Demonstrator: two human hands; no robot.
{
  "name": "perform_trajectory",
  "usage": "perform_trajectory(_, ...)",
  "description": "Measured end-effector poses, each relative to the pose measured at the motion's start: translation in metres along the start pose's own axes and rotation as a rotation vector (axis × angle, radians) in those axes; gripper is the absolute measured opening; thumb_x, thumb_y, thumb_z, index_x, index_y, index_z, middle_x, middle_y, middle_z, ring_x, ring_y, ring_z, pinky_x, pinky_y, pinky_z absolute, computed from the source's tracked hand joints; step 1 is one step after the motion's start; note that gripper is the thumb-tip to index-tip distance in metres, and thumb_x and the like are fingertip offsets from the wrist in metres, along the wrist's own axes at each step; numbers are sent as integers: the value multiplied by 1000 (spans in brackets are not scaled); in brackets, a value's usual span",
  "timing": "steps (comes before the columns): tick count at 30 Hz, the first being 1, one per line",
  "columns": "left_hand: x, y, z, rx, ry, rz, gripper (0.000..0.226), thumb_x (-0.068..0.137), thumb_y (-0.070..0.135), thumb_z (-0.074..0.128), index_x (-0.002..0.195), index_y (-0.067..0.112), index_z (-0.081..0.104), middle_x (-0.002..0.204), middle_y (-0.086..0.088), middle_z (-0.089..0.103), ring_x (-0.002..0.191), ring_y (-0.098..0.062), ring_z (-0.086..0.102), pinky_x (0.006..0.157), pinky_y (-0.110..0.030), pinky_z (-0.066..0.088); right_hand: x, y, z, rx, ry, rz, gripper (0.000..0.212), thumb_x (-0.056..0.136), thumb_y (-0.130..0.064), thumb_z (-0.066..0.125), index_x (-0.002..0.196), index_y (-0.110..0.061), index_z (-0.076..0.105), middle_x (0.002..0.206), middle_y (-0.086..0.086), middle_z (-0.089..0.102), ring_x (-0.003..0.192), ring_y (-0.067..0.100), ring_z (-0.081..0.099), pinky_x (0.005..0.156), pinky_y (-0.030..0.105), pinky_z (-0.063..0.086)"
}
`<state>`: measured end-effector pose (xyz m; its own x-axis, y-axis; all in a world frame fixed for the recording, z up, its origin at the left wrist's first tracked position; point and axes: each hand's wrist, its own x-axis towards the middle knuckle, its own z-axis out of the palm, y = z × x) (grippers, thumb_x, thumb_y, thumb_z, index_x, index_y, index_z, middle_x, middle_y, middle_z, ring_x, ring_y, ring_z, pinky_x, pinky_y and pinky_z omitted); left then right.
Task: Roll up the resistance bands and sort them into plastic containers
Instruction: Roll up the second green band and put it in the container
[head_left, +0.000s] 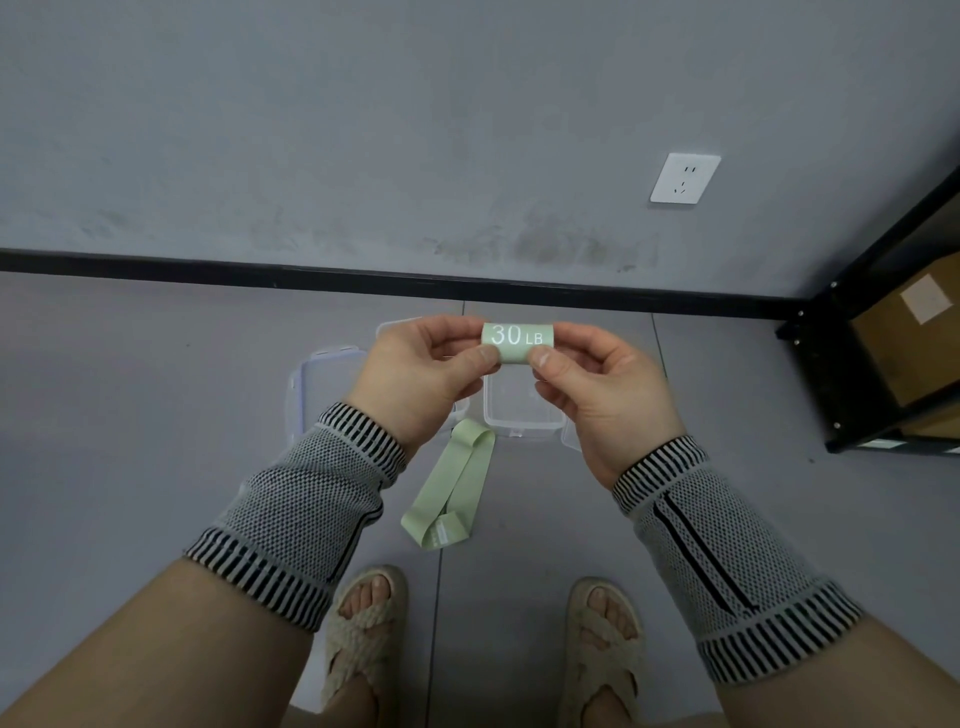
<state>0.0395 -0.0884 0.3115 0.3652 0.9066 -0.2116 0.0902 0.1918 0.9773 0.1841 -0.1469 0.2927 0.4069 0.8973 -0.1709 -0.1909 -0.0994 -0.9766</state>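
Forearms and sleeves: two knitted striped wrist sleeves (311, 499) are seen closest to the lens, with sandalled feet (363, 623) below them.
Left hand (415, 374): one end of the rolled band is pinched between thumb and curled fingers.
Right hand (597, 395): the other end is pinched in the same way, thumb in front, fingers curled behind.
Rolled band (518, 343): a tight green roll marked "30 LB" is held between both hands, off the floor.
Clear container (519, 410): it is seen directly beneath the right hand's fingers, open.
Second container (322, 395): it is largely hidden under the left hand; whether it is a box or a lid cannot be told.
Flat band (452, 488): an unrolled green loop is left on the floor below and between the wrists.
Risk, unrolling: the roll is judged likely to spring open if either pinch is eased before it is seated.
Risk, missing: a drop from this height could bounce off the rim.
Risk, sorting: the wrong box may be chosen if labels are ignored.
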Motion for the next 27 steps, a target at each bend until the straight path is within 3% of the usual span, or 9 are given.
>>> perform_trajectory(4, -1, 0, 1, 42, -9, 17, 13, 87, 8, 62, 99, 14, 62, 92, -6, 69, 81, -12, 66, 77, -29, 55, -1, 0, 0, -34, 4, -31, 19, 81, -7, 70, 100, -13, 67, 79, -3, 68, 73, 8, 63, 70, 25, 51)
perform_trajectory(7, -1, -1, 0, 44, -16, 3, 15, 86, 10, 64, 101, 14, 62, 102, -7, 68, 89, -16, 66, 80, -34, 54, 0, -1, -1, -31, 1, -35, 17, 82, -7, 70, 98, -14, 68, 78, -4, 69, 73, 8, 63, 70, 25, 51)
perform_trajectory(12, 0, -4, 2, 33, 17, 26, 22, 81, 7, 69, 102, 9, 63, 102, -5, 70, 90, -14, 68, 82, -32, 56, 0, 0, 1, -13, 8, -25, 23, 81, -9, 70, 104, -10, 67, 79, -3, 68, 74, 8, 64, 71, 25, 51)
perform_trajectory(15, 1, -4, 3, -10, 31, 10, 20, 81, 8, 70, 100, 10, 63, 97, -10, 71, 93, -23, 68, 82, -34, 56, 0, 0, 0, 21, 22, -7, 18, 82, -11, 70, 99, -15, 68, 79, -6, 70, 78, 10, 66, 74, 27, 52)
perform_trajectory(19, 1, -4, 5, -47, 42, 4, 17, 80, 9, 71, 94, 14, 64, 95, -10, 72, 92, -23, 69, 80, -33, 56, -2, 0, 0, 39, 29, 10, 24, 83, -15, 69, 107, -15, 67, 95, 0, 73, 93, 15, 69, 82, 29, 55)
perform_trajectory(27, -7, 6, 16, -28, 72, 56, 15, 81, 9, 71, 93, 14, 64, 96, -12, 71, 89, -20, 68, 74, -25, 55, -14, -15, 1, -1, 144, -32, 19, 80, -14, 74, 97, -20, 68, 83, 4, 72, 77, 14, 69, 76, 28, 56)
